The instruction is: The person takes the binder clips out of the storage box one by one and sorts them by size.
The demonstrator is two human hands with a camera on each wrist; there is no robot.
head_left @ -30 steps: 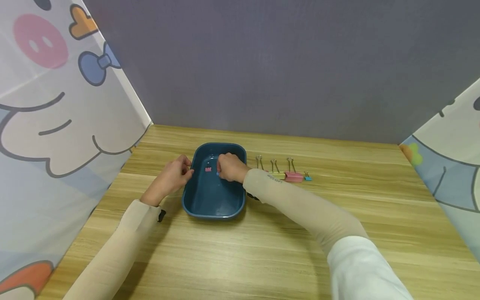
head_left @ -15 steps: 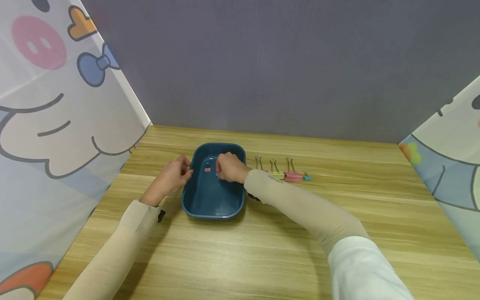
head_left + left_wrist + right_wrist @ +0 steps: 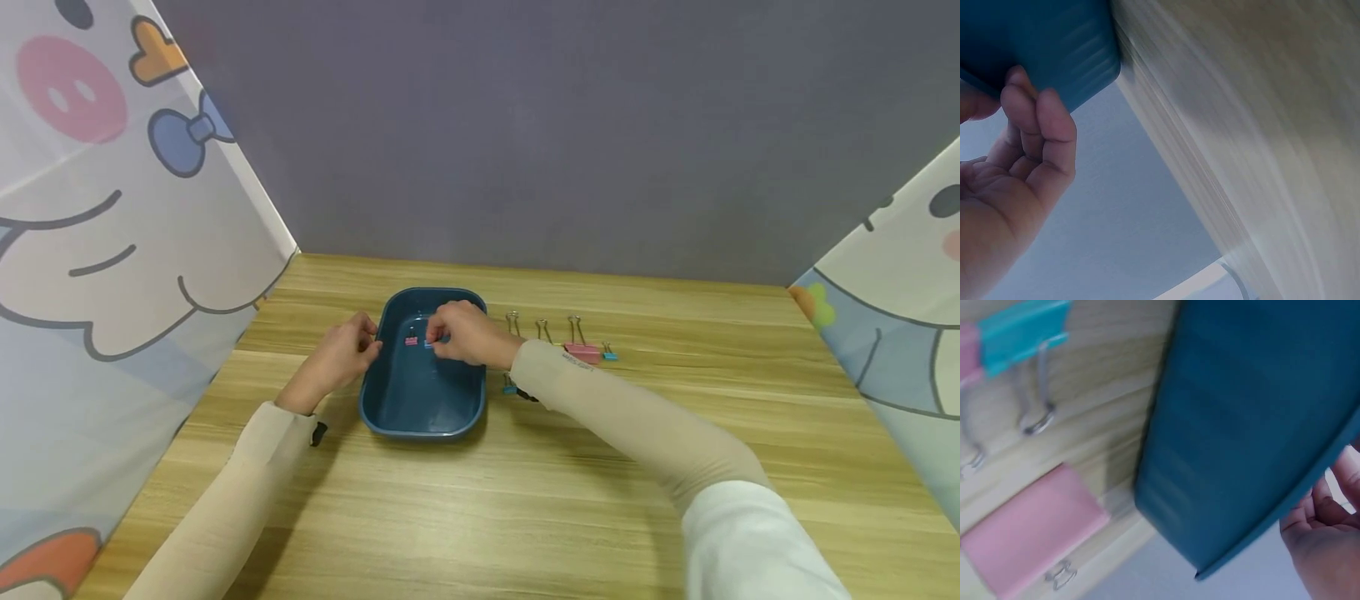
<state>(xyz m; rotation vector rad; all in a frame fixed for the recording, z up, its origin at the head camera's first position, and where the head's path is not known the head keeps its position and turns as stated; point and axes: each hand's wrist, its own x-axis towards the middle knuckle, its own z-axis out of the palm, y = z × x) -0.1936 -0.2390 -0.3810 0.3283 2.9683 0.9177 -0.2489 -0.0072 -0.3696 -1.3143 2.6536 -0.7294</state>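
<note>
A dark blue plastic bin point(image 3: 422, 437) stands on the wooden table. At its left rim my left hand point(image 3: 333, 358) pinches the edge, with thumb and fingers on either side in the left wrist view. Inside the bin lies a small pink binder clip point(image 3: 411, 341). My right hand point(image 3: 472, 335) is over the bin, its fingers loosely bent and the thumb a little apart from them. Just at those fingertips a small blue binder clip point(image 3: 428, 344) shows low in the bin. The bin wall hides most of the right fingers in the right wrist view.
Right of the bin is a row of binder clips, among them a large pink clip point(image 3: 583, 353) and a small blue clip point(image 3: 610, 356). A teal clip point(image 3: 509, 388) sits beside the bin, near the right wrist. A grey panel point(image 3: 525, 150) rises behind the table.
My right hand has drawn back slightly to the right and its fingers have loosened, with the blue clip showing at their tips. The left hand stays at the rim. The view has shifted slightly.
</note>
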